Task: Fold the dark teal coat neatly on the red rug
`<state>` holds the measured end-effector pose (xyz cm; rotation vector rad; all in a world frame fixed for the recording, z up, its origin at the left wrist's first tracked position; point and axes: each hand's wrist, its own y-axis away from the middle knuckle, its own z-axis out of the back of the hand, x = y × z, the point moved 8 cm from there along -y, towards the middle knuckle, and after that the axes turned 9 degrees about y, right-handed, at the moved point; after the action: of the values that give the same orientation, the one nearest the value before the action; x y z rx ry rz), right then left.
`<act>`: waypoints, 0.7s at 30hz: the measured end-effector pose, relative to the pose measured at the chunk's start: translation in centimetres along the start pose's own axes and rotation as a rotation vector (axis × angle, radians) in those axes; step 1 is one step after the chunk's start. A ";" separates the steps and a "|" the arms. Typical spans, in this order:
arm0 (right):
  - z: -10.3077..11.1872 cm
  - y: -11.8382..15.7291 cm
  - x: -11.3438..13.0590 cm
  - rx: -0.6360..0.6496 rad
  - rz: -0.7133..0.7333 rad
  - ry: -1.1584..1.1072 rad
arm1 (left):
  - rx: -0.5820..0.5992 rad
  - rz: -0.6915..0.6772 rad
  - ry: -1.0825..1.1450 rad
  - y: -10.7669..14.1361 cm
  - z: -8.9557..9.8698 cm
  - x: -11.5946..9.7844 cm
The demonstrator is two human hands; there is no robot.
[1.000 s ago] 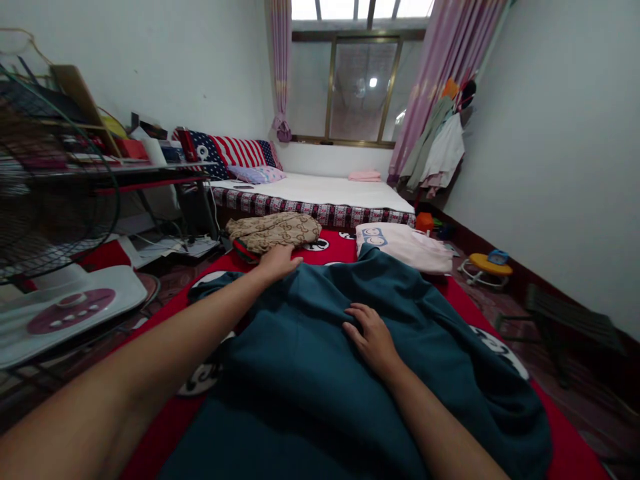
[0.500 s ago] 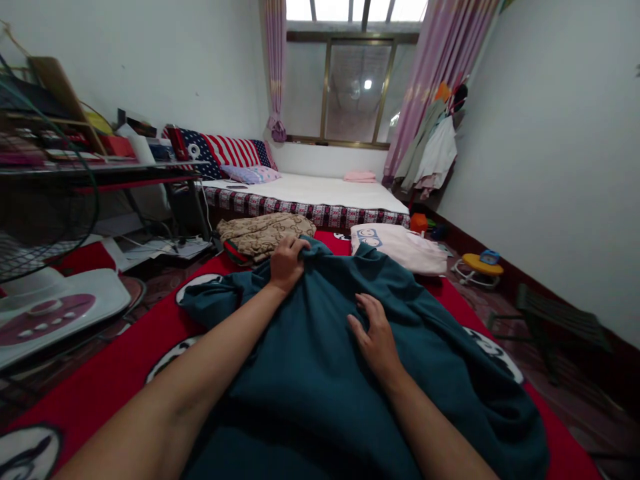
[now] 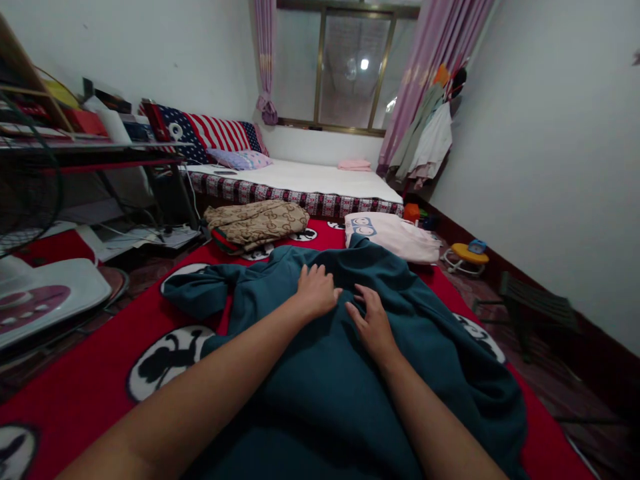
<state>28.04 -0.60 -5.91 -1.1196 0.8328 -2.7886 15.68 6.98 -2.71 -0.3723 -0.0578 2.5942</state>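
**Both hands flat on a teal garment spread over a red mat**

A person's left hand [image 3: 315, 292] and right hand [image 3: 373, 323] rest side by side on a dark teal garment [image 3: 350, 373], the two almost touching at the fingertips. The fingers [image 3: 320, 272] of the left hand lie loosely spread and pressed into the cloth, gripping nothing; the right hand's fingers are likewise apart and laid flat on the fabric. The garment lies rumpled across the middle of a red floor mat [image 3: 90, 373] printed with black-and-white cartoon figures, one sleeve [image 3: 195, 293] trailing out to the left.

Beyond the garment, at the far end of the mat, sit two folded pieces: a tan patterned one [image 3: 257, 223] on the left and a pale pink one [image 3: 395, 237] on the right, well apart from each other. Behind them runs a low bed [image 3: 310, 183] with a white sheet, a stars-and-stripes cushion [image 3: 210, 133] and a lilac pillow [image 3: 240, 159] at its head, and a small pink folded item [image 3: 354, 165] near the window [image 3: 345, 73]. Pink curtains [image 3: 425, 67] frame the glass, and clothes hang [image 3: 425, 143] by the right-hand wall. On the left stands a cluttered desk [image 3: 100, 150] holding books and boxes, with part of a fan's wire guard [image 3: 30, 193] in front of it. A small yellow toy [image 3: 467, 255] sits on the floor at the right.
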 end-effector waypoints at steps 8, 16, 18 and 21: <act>1.4 0.0 -1.3 -0.056 -0.118 -0.154 | -0.086 -0.007 0.078 1.0 -4.4 2.9; 7.9 -6.4 -2.1 -0.353 -0.097 0.293 | -0.150 -0.020 0.116 1.4 -3.9 2.6; 7.9 -8.6 -3.0 -0.277 -0.145 0.412 | -0.161 -0.018 0.129 1.4 -4.0 2.7; 6.5 -10.0 -4.4 -0.038 -0.249 0.540 | -0.164 -0.015 0.164 1.4 -4.0 2.9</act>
<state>37.22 5.87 0.04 -0.4917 0.8214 -3.3628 13.70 7.12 -7.39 -0.6398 -0.2155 2.5417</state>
